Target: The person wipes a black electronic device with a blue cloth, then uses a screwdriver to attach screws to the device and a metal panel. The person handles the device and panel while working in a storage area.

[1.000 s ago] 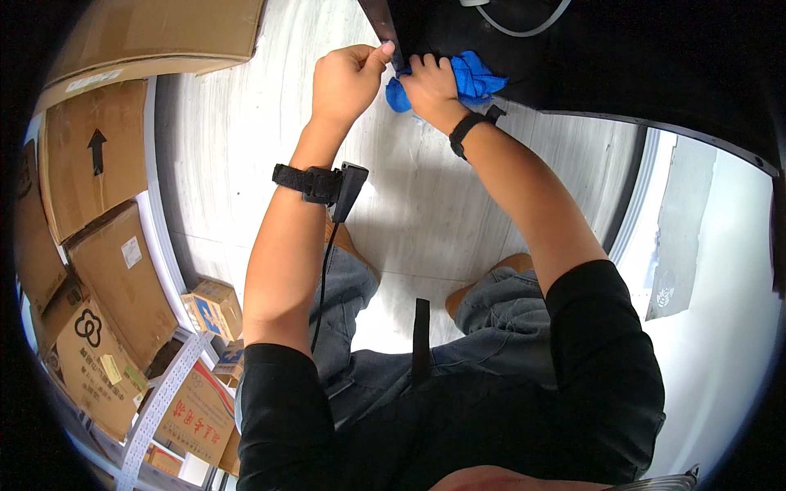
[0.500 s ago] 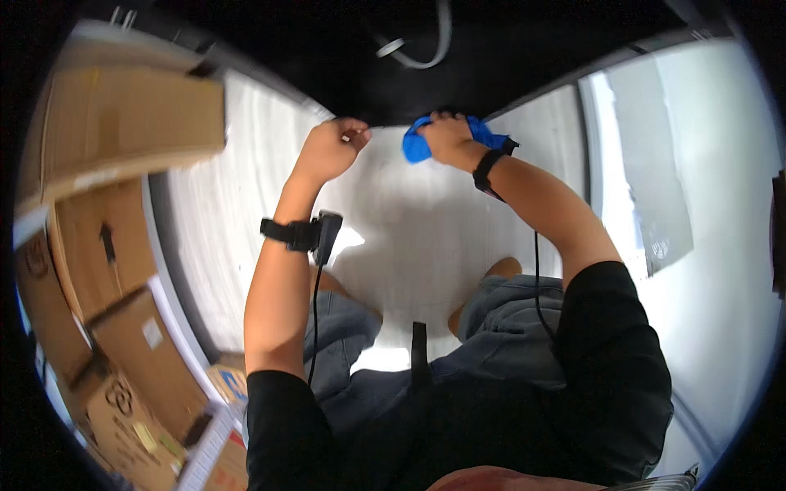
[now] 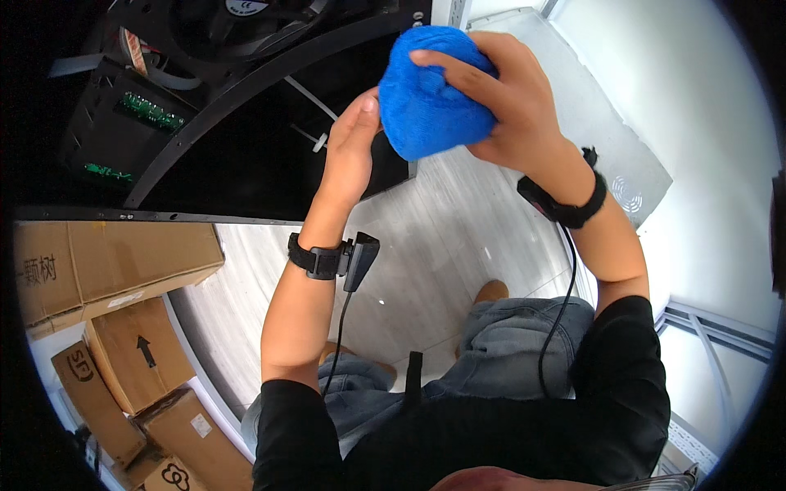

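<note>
The blue cloth (image 3: 434, 114) is bunched in the right hand (image 3: 528, 106), which grips it from its right side, one digit lying across its face. The left hand (image 3: 352, 151) is at the cloth's left edge, fingertips against or just beside it; whether they pinch it, I cannot tell. Below the cloth on either side, a black strap circles each wrist. Beyond the cloth, to its upper left, stands a black casing (image 3: 270, 151) with a fan (image 3: 221, 29) and green circuit boards (image 3: 151, 110). Farther off, cardboard boxes (image 3: 139, 356) stack to the cloth's lower left, and pale floor (image 3: 442, 213) lies below it.
</note>
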Demonstrator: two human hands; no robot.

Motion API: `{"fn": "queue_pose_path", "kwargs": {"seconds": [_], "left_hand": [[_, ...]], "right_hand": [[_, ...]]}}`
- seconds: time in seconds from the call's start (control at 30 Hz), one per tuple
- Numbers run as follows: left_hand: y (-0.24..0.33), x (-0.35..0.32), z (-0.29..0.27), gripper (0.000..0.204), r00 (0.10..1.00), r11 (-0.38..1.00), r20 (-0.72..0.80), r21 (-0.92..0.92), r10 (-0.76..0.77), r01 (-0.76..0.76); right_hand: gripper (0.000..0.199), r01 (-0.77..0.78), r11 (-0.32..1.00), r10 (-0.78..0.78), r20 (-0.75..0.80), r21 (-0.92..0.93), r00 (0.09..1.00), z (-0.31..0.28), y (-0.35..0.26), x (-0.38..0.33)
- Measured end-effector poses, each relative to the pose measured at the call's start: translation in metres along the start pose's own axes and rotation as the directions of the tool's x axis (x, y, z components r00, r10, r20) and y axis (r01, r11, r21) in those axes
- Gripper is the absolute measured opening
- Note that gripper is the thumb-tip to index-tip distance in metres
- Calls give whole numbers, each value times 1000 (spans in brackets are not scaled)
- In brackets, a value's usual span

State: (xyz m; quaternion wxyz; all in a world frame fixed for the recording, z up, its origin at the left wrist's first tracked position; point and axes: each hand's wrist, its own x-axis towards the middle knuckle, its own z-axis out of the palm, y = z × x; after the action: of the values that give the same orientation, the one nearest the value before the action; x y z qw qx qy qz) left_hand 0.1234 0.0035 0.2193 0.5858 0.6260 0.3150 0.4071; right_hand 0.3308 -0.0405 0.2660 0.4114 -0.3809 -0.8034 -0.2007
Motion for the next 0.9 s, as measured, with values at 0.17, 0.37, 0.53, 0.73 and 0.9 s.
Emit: {"fn": "queue_pose_path", "kwargs": {"seconds": [0.17,0.37,0.53,0.73,0.9], "left_hand": [[-10,5,-3,77,999,993,-40,-114,-22,17],[-25,7,-13,82,997,977,54,201,62,-71],[-41,5,-28,71,996,962,-14,258,93,-87],[-74,4,-39,66,966,922,-77,291,-245,257],[-107,-4,-36,69,925,864,-44,343,-379,370]], "right_hand": [[72,75,997,-71,-124,26,990,41,17,-20],[58,2,999,-11,170,53,985,119,12,-106],[52,46,998,-55,214,47,975,142,20,-131],[49,73,994,-86,174,81,981,145,21,-127],[41,21,997,-52,446,74,894,210,21,-188]]}}
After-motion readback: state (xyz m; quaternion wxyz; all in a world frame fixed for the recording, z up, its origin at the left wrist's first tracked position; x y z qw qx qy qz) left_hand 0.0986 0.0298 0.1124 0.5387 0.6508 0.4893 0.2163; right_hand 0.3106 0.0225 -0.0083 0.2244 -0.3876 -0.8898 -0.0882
